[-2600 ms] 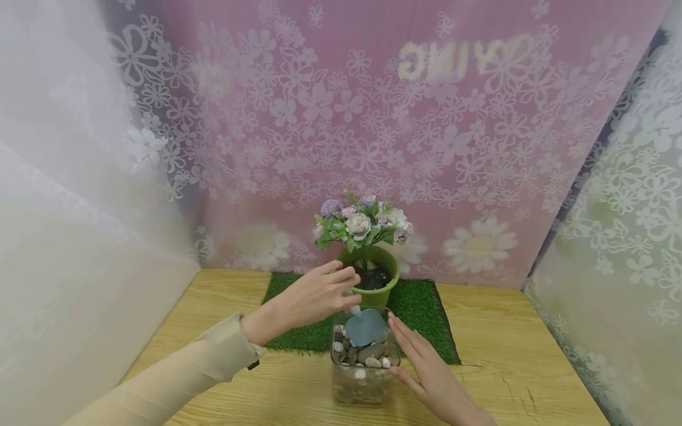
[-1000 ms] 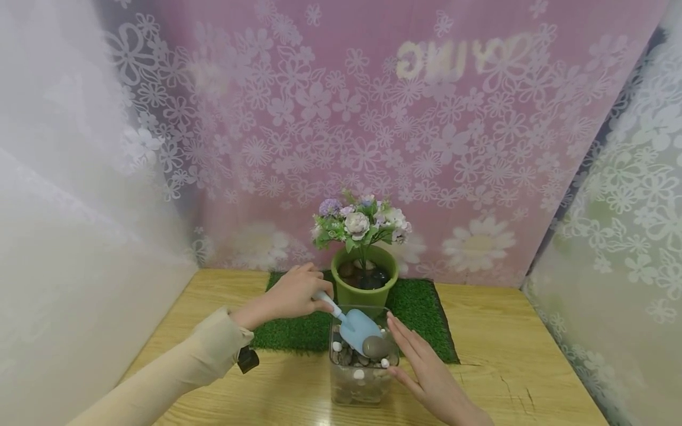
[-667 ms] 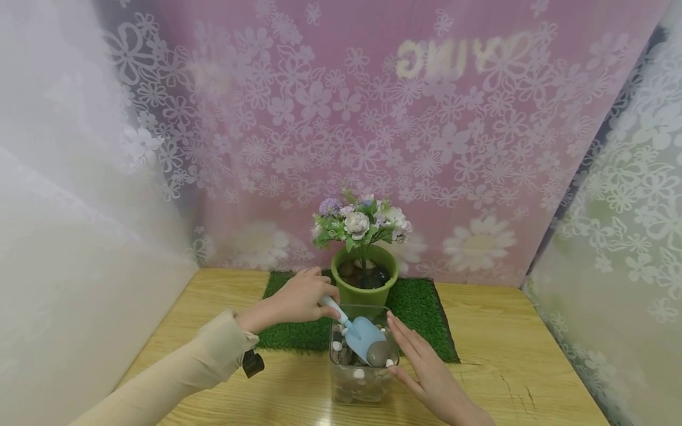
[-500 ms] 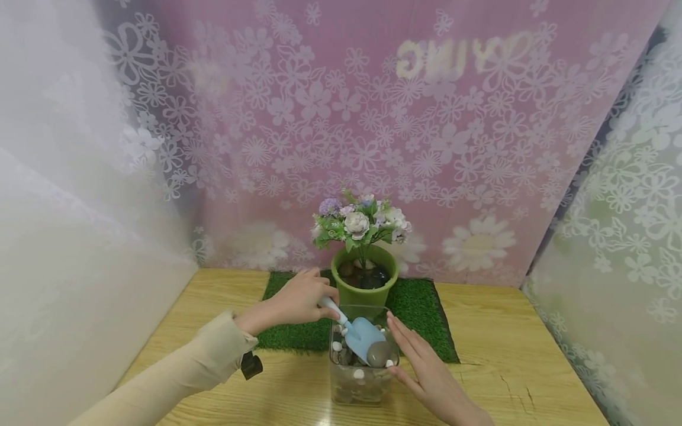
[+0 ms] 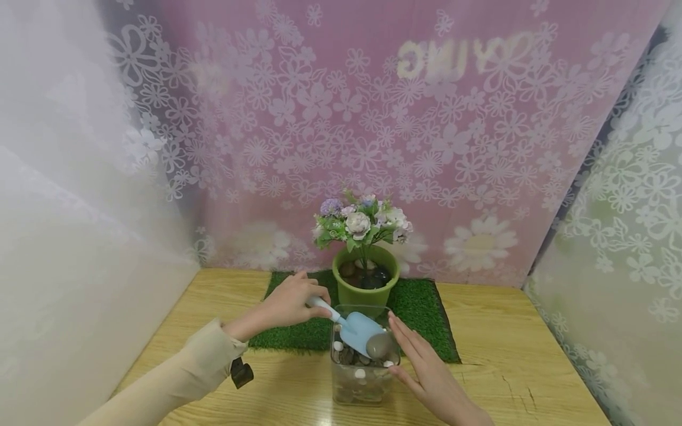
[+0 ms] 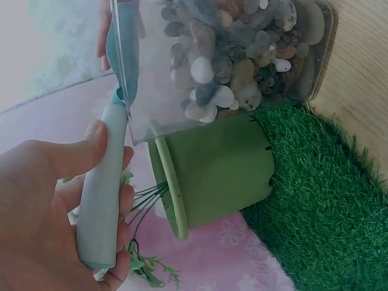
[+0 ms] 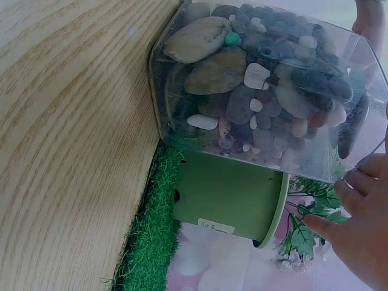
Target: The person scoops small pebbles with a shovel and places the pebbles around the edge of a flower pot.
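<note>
My left hand (image 5: 295, 300) grips the pale handle (image 6: 102, 188) of a light blue hand trowel (image 5: 358, 331). The trowel's blade slants down to the right over the mouth of a clear square container (image 5: 358, 387) of pebbles. A large grey stone (image 5: 380, 347) lies at the blade's tip; whether it rests fully on the blade I cannot tell. With fingers straight, my right hand (image 5: 426, 370) rests against the container's right side and rim. In the right wrist view, mixed pebbles (image 7: 267, 97) show through the clear wall.
Just behind the container, a green pot (image 5: 367, 293) holds artificial flowers (image 5: 358, 226) and a few stones. Under the pot lies a green turf mat (image 5: 426, 313) on the wooden table (image 5: 490, 331). Flowered curtains (image 5: 362, 118) stand at the back and both sides.
The left hand has drawn left from over the container, and the trowel has tilted to face up with a grey stone at its tip. The right hand stays put.
</note>
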A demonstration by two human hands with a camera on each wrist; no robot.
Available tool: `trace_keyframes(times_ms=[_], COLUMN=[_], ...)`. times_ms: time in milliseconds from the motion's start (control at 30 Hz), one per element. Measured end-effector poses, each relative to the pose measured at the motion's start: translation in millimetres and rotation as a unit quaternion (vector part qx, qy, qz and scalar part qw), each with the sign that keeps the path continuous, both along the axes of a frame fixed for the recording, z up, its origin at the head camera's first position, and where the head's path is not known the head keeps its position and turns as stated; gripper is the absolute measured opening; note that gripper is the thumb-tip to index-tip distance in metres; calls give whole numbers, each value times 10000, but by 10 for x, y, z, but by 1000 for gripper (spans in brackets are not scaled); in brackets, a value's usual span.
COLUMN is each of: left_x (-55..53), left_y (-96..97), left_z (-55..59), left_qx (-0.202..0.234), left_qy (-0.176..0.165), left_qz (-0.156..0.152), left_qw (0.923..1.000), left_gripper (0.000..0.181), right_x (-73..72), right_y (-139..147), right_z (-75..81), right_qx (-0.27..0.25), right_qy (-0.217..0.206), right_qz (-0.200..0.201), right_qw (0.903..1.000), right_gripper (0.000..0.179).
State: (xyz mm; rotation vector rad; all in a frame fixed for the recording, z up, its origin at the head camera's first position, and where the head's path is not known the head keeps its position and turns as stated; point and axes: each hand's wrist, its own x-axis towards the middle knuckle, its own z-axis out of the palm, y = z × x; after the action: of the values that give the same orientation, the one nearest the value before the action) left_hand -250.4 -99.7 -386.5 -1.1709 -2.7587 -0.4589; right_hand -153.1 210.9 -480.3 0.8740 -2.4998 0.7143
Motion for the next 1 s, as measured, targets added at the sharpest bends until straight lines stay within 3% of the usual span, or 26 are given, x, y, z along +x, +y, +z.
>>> trace_keyframes(times_ms=[200, 367, 700, 833, 1000], left_x=[31, 60, 91, 92, 76], left_y=[116, 145, 16, -55, -141], left_z=[25, 30, -67, -121, -145], left_qx=[-127, -60, 332, 495, 732], left_qy=[148, 25, -219, -172, 94], left_qz=[-209, -173, -106, -64, 253], left_qw=[9996, 9998, 9992, 9986, 9969], left_gripper=[18, 17, 17, 17, 17], right_x=[-2, -6, -6, -7, -1], right_y=[7, 10, 3, 2, 0], right_z=[-4, -24, -31, -25, -19], right_qx=[-107, 51, 9, 1, -30], right_qy=[-74, 87, 26, -118, -75], right_qz=[60, -96, -161, -140, -89], right_qw=[9999, 9999, 9999, 9998, 9999], right_gripper=[83, 84, 83, 85, 85])
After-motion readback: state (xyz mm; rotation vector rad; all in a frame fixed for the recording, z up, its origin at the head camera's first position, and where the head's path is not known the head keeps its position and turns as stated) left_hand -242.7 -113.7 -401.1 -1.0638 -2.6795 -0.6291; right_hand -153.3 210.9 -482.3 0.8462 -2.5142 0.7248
